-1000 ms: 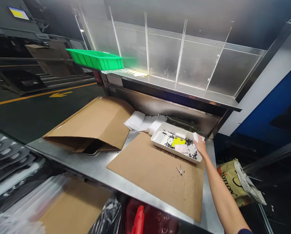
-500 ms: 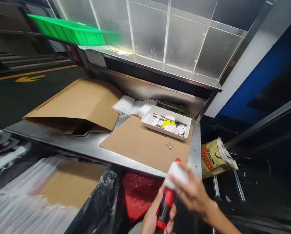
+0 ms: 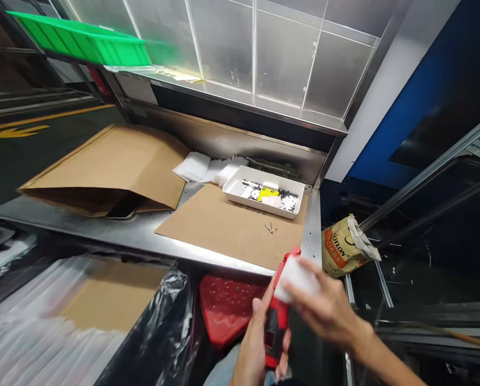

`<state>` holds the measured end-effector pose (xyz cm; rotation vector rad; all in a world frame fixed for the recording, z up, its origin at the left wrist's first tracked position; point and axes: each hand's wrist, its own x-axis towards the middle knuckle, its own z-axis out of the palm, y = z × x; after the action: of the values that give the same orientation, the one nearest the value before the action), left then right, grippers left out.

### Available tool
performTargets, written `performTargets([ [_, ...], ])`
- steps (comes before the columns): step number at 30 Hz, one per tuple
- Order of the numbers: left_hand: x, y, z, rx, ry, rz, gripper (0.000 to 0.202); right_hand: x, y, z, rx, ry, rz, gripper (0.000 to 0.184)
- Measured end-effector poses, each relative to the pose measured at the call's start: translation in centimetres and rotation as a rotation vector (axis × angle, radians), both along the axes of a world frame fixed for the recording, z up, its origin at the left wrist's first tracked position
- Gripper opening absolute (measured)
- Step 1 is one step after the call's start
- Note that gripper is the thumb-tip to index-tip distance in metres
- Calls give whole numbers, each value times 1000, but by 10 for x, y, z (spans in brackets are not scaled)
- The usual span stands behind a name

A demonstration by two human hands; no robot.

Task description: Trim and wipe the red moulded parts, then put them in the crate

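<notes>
My left hand (image 3: 256, 335) is wrapped round the grip of a red-and-black handheld power tool (image 3: 278, 316), which points up and away from me. My right hand (image 3: 324, 300) presses a white wiping cloth (image 3: 298, 281) against the tool's upper part, with the fingers blurred. Part of the tool's head is hidden behind the cloth. Beyond them a brown cardboard sheet (image 3: 208, 225) lies on the metal bench, bearing a small pair of metal tweezers or nippers (image 3: 269, 228). A white tray (image 3: 240, 201) on the sheet's far side holds small black bits, a yellow card and white pieces.
A large brown paper bag (image 3: 111, 161) lies open on the metal bench (image 3: 99, 230), near stacked white cloths (image 3: 194, 166). Below stands a black-lined bin (image 3: 155, 327) of wrapped goods, beside a red stool (image 3: 227, 305). A printed sack (image 3: 346, 246) stands right; a green bin (image 3: 87, 43) sits above.
The cloth has shifted along the tool's upper part, showing more of its red head. The tool has tilted slightly, and the whole view has swung a little to the right.
</notes>
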<state>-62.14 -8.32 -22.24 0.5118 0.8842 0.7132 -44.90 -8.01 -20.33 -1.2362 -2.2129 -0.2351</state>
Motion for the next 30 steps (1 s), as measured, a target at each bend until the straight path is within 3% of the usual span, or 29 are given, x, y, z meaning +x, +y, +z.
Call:
performTargets([
  [3, 0, -5, -2, 11, 10, 7, 84, 0, -2, 0, -24, 11, 99, 36],
  [7, -3, -7, 1, -74, -162, 17, 68, 3, 0, -1, -47, 6, 2, 39],
  [11, -9, -5, 0, -247, -333, -85, 57, 4, 0, -2, -114, 48, 169, 39],
  [15, -12, -4, -7, -349, -622, -155, 43, 6, -1, 1, -85, 52, 62, 36],
  [18, -13, -5, -11, -446, -737, -187, 36, 7, -2, 2, -77, 56, 218, 35],
  [22, -14, -6, -11, -473, -825, -248, 34, 14, 0, 4, -131, 9, 11, 37],
  [26, -14, -7, -11, -531, -791, -222, 34, 10, -3, 3, -177, -4, 150, 45],
  [30, -12, -8, -11, -569, -788, -182, 34, 4, -6, 0, -154, 28, -11, 45],
])
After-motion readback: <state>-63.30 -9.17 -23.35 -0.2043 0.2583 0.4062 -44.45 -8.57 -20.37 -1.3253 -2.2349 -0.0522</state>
